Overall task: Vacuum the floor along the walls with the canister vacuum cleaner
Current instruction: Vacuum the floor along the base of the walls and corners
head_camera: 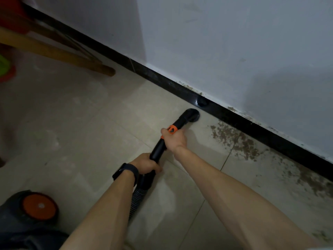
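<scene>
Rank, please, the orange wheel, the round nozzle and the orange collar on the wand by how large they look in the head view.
1. orange wheel: largest, though nearest the camera, which inflates it.
2. round nozzle.
3. orange collar on the wand: smallest.

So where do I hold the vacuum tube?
Grip the black wand from above: left hand low by the ribbed hose, right hand at the orange collar. It slants down to the floor, so its top faces you.

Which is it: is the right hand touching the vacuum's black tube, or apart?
Touching. The head view shows the right hand curled round the black tube at its orange collar.
</scene>
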### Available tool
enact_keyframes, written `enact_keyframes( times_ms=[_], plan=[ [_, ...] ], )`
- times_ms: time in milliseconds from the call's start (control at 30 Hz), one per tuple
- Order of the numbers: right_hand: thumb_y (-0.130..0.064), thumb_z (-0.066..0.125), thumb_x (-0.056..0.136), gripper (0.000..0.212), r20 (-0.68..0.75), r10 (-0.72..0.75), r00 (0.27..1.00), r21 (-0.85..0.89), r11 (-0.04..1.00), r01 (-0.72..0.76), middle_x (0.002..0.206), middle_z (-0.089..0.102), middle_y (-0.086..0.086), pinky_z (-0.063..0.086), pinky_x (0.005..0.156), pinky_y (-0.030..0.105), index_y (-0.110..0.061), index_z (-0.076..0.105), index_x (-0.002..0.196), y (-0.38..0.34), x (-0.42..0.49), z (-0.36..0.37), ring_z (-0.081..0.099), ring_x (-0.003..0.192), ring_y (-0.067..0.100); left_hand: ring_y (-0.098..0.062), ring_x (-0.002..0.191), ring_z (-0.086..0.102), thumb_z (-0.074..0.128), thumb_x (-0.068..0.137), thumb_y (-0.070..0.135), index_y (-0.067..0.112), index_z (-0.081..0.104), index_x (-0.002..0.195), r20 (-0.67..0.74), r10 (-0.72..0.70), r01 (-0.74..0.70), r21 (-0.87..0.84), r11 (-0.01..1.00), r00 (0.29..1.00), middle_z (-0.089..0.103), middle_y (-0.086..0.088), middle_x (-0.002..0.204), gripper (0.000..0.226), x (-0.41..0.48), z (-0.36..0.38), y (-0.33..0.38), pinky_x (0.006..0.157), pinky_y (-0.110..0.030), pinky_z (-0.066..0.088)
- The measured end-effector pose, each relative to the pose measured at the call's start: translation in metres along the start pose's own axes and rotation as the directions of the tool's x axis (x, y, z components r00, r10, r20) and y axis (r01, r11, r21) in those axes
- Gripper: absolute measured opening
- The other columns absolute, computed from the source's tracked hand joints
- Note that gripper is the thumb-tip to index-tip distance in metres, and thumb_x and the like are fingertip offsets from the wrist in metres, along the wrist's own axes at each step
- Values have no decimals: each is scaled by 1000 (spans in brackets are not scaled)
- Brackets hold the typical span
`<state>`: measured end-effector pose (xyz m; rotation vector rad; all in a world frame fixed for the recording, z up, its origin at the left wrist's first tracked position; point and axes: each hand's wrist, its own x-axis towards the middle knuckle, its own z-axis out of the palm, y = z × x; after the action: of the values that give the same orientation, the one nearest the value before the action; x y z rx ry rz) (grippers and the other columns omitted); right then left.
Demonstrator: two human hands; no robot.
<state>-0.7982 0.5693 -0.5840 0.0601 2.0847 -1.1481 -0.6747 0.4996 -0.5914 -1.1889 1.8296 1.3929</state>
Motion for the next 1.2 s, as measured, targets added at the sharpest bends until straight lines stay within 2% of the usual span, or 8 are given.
enact_keyframes(
  times_ms=[133,300,400,567,833,933,1100,1200],
  plan=[
    [-43,72,86,43,17,19,1000,41,999,-20,91,68,5,60,84,43,-6,61,107,2,-9,14,68,85,25,-19,67,60,70,72,-7,10,64,68,31,6,-7,15,1000,1000,64,-3,67,19,-4,-11,-12,58,-22,48],
    [-45,70,87,44,29,82,996,115,990,-85,86,67,1,61,83,44,-9,59,108,14,-25,13,68,80,21,-19,75,66,79,70,9,13,67,77,228,-73,24,209,978,971,70,-4,77,14,-8,-24,-14,70,-27,55],
    [-39,69,93,30,-24,137,990,175,976,-131,81,59,-4,59,85,40,-19,47,95,20,-32,-1,60,72,12,-27,87,71,86,49,27,17,73,78,297,-165,55,346,937,941,75,-6,85,33,-5,-26,4,83,-38,60],
    [-44,69,90,39,-139,182,973,232,962,-146,88,64,-1,59,84,40,-14,55,110,21,-35,-37,64,78,15,-22,99,71,90,39,38,17,75,97,381,-261,49,485,873,887,76,-4,99,64,1,-3,45,93,-42,57],
    [-55,68,74,43,-188,205,961,260,953,-152,95,74,8,63,80,50,-22,58,100,45,-44,-79,77,79,28,-20,110,62,87,66,38,17,63,125,465,-280,-40,568,822,840,68,-2,119,67,-11,49,78,98,-36,53],
    [-40,73,84,36,-117,214,970,328,930,-165,103,70,12,64,76,51,-20,52,106,42,-46,-73,77,78,31,-24,103,67,90,54,36,15,66,120,452,-275,-22,549,836,849,71,-4,113,73,-6,40,69,94,-40,56],
    [-55,68,53,65,-10,180,984,374,913,-163,107,69,18,64,75,55,-19,47,104,59,-31,-32,75,89,36,-26,89,73,87,46,26,16,75,93,331,-229,27,517,855,916,77,-5,90,49,-2,9,29,85,-43,60],
    [-40,72,71,42,69,140,988,398,904,-156,93,72,17,63,75,57,-16,48,95,46,-55,-11,76,84,37,-27,85,73,82,42,23,19,74,75,243,-195,65,455,888,950,75,-5,81,34,-13,-2,-5,77,-35,59]
  ],
)
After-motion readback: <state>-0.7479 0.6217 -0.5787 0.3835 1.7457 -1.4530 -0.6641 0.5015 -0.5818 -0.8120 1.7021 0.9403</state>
